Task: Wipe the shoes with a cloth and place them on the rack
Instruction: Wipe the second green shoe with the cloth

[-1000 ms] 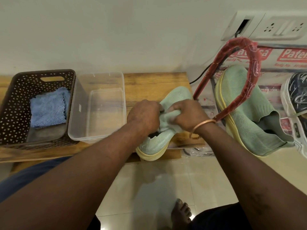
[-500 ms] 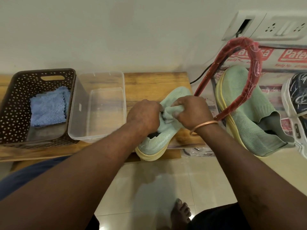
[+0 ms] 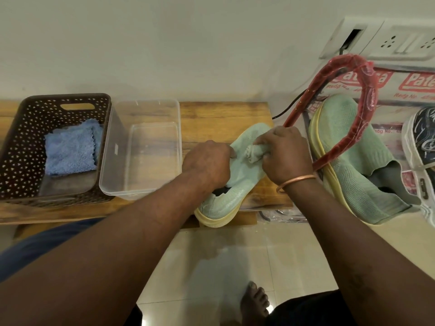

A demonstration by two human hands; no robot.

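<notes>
the person sits over a low wooden bench (image 3: 223,114), and the pale green shoe (image 3: 235,191) they are cleaning lies slantwise on it, heel end at the front edge nearest them, toe pointing off toward the wall. the left hand (image 3: 207,163) grips the shoe around its middle, fingers curled over the upper near the collar, pinning it in place. the right hand (image 3: 286,156) has its fingers closed round a bunched pale cloth (image 3: 253,155) and presses it onto the upper toward the toe. compared with a second ago, the right hand has drifted a little to the right, away from the left one, so the wad of cloth now shows plainly between the two hands where before it sat mostly tucked under the knuckles. the shoe itself and the left hand have hardly shifted. to me that reads as one stroke of a rubbing motion along the upper, so the wiping is under way rather than done, and this shoe is not yet ready for the rack. its twin (image 3: 348,161) already leans tilted on the red-wrapped rack (image 3: 367,100) at the right, just beside a dark patterned shoe (image 3: 421,137), so i'd guess this one goes over next to them once it is clean. off to the left stand a clear plastic tub (image 3: 141,109) and, touching it, a brown basket (image 3: 21,137) with a folded blue cloth (image 3: 70,149) inside.
</notes>
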